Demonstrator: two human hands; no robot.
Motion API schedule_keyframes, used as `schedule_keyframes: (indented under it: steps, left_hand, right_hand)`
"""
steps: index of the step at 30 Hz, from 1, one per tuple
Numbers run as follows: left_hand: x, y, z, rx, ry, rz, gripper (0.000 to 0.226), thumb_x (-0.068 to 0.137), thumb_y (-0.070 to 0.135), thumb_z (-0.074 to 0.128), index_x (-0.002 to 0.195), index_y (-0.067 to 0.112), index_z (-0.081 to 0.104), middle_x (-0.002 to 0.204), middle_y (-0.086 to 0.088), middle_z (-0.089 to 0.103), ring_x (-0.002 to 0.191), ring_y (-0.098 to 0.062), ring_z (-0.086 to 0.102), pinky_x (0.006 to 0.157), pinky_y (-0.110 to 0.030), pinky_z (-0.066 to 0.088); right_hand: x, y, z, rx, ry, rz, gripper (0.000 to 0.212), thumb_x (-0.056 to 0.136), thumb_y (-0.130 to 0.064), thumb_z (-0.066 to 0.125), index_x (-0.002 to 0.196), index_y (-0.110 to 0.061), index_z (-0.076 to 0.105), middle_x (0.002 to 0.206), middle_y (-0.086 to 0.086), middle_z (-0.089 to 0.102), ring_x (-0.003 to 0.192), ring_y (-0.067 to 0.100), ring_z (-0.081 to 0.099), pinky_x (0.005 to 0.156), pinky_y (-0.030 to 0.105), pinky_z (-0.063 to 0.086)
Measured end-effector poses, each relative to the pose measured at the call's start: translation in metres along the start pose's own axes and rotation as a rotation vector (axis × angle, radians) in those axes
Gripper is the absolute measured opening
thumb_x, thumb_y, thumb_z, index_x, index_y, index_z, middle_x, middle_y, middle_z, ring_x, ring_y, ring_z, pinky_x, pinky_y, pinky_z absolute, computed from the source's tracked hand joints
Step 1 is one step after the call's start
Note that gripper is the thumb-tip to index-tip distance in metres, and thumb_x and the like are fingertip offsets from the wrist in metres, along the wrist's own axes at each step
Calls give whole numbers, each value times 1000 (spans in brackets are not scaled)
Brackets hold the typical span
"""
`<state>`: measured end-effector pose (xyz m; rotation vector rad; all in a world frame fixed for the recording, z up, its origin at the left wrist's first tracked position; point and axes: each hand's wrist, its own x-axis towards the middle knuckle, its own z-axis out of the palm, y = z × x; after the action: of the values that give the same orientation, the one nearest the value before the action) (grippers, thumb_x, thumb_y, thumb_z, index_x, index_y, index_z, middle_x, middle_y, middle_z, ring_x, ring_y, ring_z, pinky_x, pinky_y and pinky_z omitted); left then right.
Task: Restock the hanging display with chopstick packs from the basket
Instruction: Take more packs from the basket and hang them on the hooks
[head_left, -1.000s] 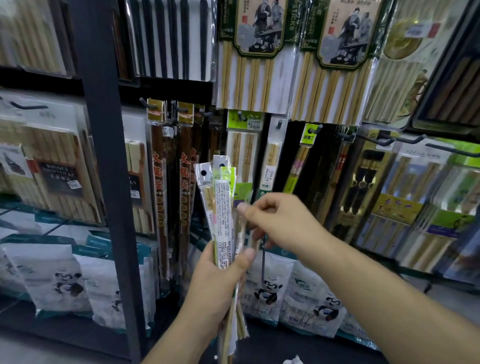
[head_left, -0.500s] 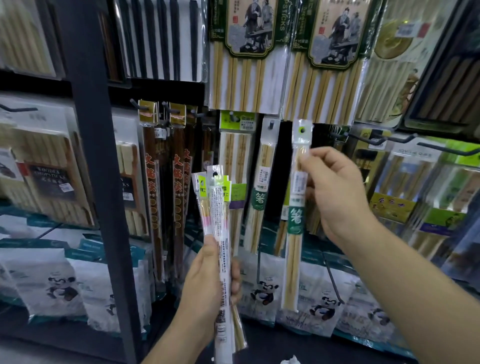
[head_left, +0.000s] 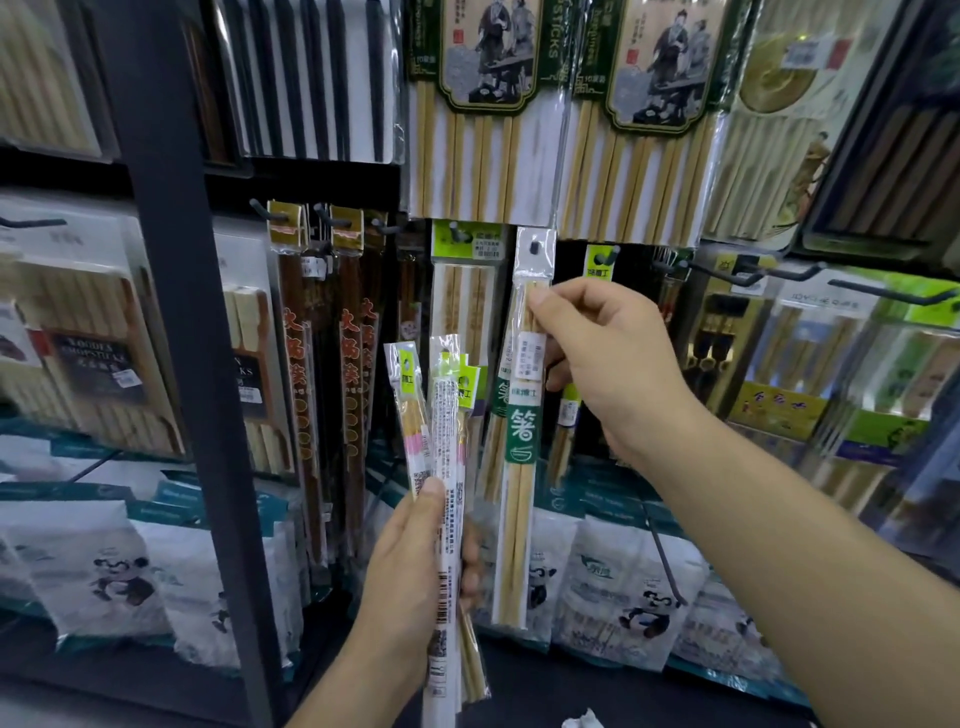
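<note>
**Green-label pack held up at a display peg**

A chopstick pack (head_left: 521, 431) with a green label is pinched near its upper end between the thumb and curled fingers of the right hand (head_left: 613, 364), whose arm is stretched forward and upward. The pack is held upright, its punched header at a peg (head_left: 534, 246) of the hanging display. A bundle of packs (head_left: 444, 415) is gripped upright in the left hand (head_left: 415, 561), lower down. Panda-printed bags (head_left: 623, 597) are ranged along the display's bottom edge.
</note>
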<state>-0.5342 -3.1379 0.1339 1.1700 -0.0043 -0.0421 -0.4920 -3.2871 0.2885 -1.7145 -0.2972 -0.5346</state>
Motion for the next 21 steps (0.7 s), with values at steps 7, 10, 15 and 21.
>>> schedule_keyframes:
  steps: [7,10,15,21]
  left_hand:
    - [-3,5,-3,-28,-22,30,39,105,40,43,99,3,50,54,-7,49,40,-17,39,39,-25,35]
    - [-2,5,-5,-36,-3,29,42,103,45,50,106,3,54,61,-7,55,46,-18,47,42,-28,42]
    - [-1,5,-5,-86,-2,63,29,84,54,66,97,28,66,75,-5,65,55,-17,55,51,-30,49]
    - [-5,6,-2,-51,-11,132,29,86,53,62,81,25,65,70,-8,67,54,-26,65,48,-33,55]
  right_hand:
    - [13,-1,6,25,60,74,26,99,-25,67,76,-12,67,55,-6,59,48,6,55,46,21,46]
    - [14,4,8,-4,65,95,28,98,-25,67,72,-13,64,58,-2,56,51,10,53,47,21,45]
    - [16,15,8,-101,90,104,36,98,-34,67,78,-4,67,63,3,62,57,16,59,49,25,50]
    - [9,25,5,-286,154,70,27,95,-37,69,85,-12,65,83,12,71,78,28,69,73,47,60]
